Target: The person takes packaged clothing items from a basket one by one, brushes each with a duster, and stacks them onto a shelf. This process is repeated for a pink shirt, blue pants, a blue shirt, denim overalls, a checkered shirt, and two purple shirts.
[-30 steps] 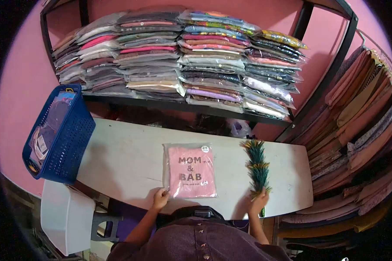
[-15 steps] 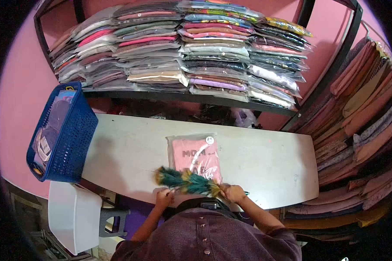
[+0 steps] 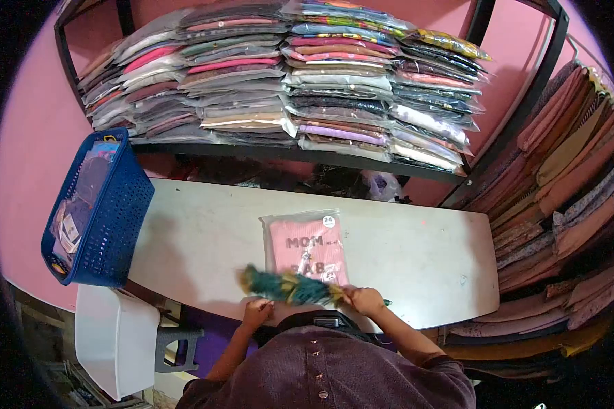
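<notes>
My right hand [image 3: 366, 300] is wrapped around the handle of a feather duster [image 3: 295, 286], with the green handle end poking out on its right. The duster's teal and yellow feathers, smeared by motion, point left across the table's front part. They overlap the lower edge of a clear plastic package [image 3: 305, 245] with a folded pink garment, whose print reads "MOM & BAB…"; a round "24" label is at its top right. At the table's front edge, just below the feather tip, my left hand [image 3: 257, 312] has its fingers curled closed; what they hold, if anything, is hidden.
The package lies on a white table [image 3: 416, 252]. On the left stands a blue basket [image 3: 126, 221] of packed items, above a white bin [image 3: 109, 341] and a grey stool [image 3: 177, 347]. Behind, a black shelf [image 3: 307, 151] bears stacked bagged garments. Hanging fabrics [image 3: 566, 204] line the right.
The feather duster has shifted slightly downward and left, uncovering more of the package's print. My left hand stays nearly in place.
</notes>
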Motion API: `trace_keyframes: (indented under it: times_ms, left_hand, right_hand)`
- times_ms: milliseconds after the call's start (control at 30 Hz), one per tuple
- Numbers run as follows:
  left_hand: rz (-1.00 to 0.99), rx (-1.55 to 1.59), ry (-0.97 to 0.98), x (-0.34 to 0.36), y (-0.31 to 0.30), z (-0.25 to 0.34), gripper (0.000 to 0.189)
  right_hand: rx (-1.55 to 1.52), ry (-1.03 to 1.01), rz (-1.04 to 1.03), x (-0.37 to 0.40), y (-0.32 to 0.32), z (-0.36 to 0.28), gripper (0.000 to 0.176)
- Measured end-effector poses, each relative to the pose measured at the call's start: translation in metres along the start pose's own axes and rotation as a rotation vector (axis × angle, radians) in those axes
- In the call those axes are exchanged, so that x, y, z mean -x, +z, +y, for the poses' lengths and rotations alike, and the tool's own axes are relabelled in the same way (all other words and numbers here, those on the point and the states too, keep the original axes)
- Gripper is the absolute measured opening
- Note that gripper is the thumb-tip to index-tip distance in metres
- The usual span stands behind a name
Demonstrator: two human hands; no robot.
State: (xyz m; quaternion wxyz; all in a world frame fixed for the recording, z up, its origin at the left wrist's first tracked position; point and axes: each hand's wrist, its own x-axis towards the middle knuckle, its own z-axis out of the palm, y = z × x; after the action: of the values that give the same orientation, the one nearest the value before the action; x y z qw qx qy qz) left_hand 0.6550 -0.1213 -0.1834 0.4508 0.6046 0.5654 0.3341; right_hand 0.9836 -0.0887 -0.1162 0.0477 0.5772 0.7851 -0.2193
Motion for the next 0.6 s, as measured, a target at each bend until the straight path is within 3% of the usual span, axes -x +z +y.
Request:
trace_keyframes:
  times_ms: [67,133,200,233,267,300,333,400,500,533,600]
  left_hand:
    - [-0.038,0.032,-0.060,-0.004,-0.002,0.000,0.026]
    - [-0.074,0.064,-0.127,-0.008,-0.002,0.000,0.028]
    - [-0.096,-0.272,-0.051,-0.019,-0.008,0.001,0.026]
    - [-0.098,-0.279,-0.048,-0.027,-0.008,0.001,0.026]
    - [0.061,-0.211,-0.022,-0.036,-0.005,0.001,0.026]
    - [0.220,-0.138,0.004,-0.045,0.000,0.002,0.030]
    - [0.221,-0.137,0.007,-0.056,0.005,0.008,0.030]
    - [0.254,0.207,-0.232,-0.075,0.012,0.020,0.037]
    - [0.071,0.397,-0.132,-0.100,0.023,0.013,0.037]
    - [0.066,0.397,-0.123,-0.101,0.019,0.038,0.037]
    - [0.069,0.658,-0.329,-0.101,0.008,0.096,0.038]
  right_hand:
    - [0.009,0.069,0.034,-0.003,0.007,0.015,0.034]
    - [-0.089,0.449,0.172,-0.003,0.005,0.038,0.037]
    - [-0.436,0.521,0.361,0.007,0.011,0.066,0.039]
    - [-0.566,0.481,0.511,0.011,0.030,0.087,0.041]
    - [-0.439,0.277,0.682,0.010,0.069,0.123,0.042]
    - [-0.983,0.440,0.536,0.020,0.057,0.121,0.042]
    - [-1.517,0.591,0.341,0.033,0.044,0.118,0.042]
    - [-1.643,0.589,0.351,0.039,0.042,0.114,0.042]
    - [-1.746,0.533,0.373,0.040,0.044,0.116,0.045]
    - [-1.747,0.530,0.384,0.039,0.044,0.117,0.045]
    - [-1.791,0.493,0.337,0.039,0.047,0.120,0.045]
